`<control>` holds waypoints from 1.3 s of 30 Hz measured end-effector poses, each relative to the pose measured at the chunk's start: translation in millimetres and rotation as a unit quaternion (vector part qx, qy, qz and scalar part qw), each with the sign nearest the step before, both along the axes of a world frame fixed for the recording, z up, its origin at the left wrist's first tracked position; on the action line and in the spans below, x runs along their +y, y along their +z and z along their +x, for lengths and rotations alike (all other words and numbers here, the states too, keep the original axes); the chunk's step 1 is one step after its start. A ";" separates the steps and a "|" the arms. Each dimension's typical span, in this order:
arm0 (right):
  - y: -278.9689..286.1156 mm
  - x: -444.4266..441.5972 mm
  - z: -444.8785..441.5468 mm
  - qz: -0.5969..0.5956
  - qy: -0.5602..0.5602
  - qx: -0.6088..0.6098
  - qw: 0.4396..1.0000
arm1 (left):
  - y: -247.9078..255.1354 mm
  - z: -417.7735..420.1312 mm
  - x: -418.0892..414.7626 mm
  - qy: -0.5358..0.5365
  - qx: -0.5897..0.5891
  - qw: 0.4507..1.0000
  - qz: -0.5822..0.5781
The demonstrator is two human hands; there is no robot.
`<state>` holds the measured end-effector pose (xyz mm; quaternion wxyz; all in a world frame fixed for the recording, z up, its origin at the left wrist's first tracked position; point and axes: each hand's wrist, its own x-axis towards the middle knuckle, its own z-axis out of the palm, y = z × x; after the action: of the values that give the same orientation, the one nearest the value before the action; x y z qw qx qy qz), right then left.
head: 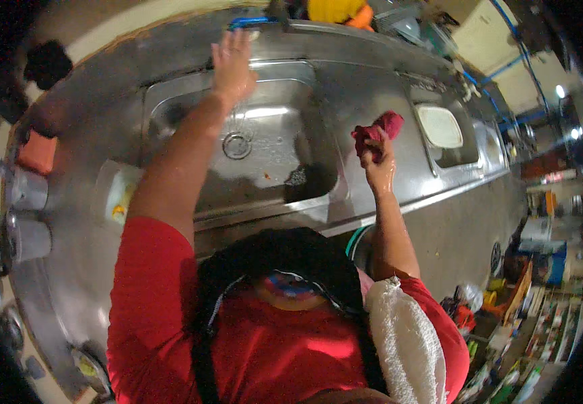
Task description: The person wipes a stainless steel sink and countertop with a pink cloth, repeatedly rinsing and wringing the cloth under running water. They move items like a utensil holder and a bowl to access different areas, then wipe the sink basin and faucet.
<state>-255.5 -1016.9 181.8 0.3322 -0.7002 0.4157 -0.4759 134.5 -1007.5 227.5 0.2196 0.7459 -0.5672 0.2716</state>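
Note:
My left hand (233,70) reaches over the back rim of a stainless steel sink (271,177), fingers extended and nothing in its grasp. Just beyond the fingertips is a blue pipe or tap part (251,21); whether they touch it cannot be told. Thin water streaks show below this hand, and the basin floor is wet around a round drain (236,145). In my right hand (380,164) is a bunched dark pink cloth (387,126), held above the steel counter (367,91) right of the basin. Small orange scraps and some foam lie in the basin.
A second sink at the right carries a whitish rectangular lid or board (440,126). On the left counter stand a translucent tray with food scraps (120,197), an orange block-like item (38,151) and grey containers (30,237). A white towel (405,343) hangs over my right shoulder.

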 end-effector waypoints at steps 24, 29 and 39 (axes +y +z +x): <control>235.3 -105.0 -178.8 -0.391 -0.353 0.156 0.835 | -242.5 -48.4 169.6 -0.182 0.449 0.870 0.095; 162.9 -155.9 -235.5 -0.181 -0.305 0.302 0.885 | -236.6 -59.3 217.5 -0.096 0.206 0.930 0.288; -140.7 -149.2 -169.0 0.177 -0.384 0.548 0.722 | -229.2 -102.7 235.3 0.034 0.421 0.900 0.112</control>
<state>-424.5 -1166.0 41.1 -0.0473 -0.5480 0.8351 -0.0135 31.8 -772.1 -1.7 0.3436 0.8292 -0.4227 -0.1255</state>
